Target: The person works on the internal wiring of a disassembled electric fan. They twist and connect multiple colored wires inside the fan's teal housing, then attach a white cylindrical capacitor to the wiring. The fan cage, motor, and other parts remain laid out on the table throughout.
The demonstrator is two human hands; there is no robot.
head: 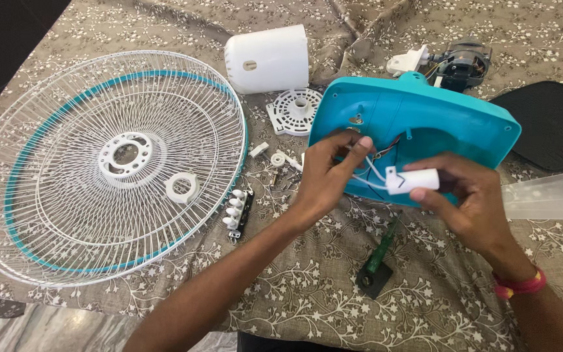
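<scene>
A teal fan base (425, 124) lies upside down on the patterned cloth, its hollow underside toward me. My right hand (467, 199) pinches a small white cylindrical capacitor (413, 180), which hangs on thin wires (371, 171) running into the base. The fingers of my left hand (330, 173) hold those wires at the edge of the base opening. A red band sits on my right wrist.
Two stacked white wire fan guards with a teal rim (105, 166) fill the left. A white motor cover (268, 58), a round vented plate (293, 111), a white button switch block (237, 212), a green screwdriver (379, 254), the motor (461, 65), a clear blade (548, 195) and a black pad (552, 124) lie around.
</scene>
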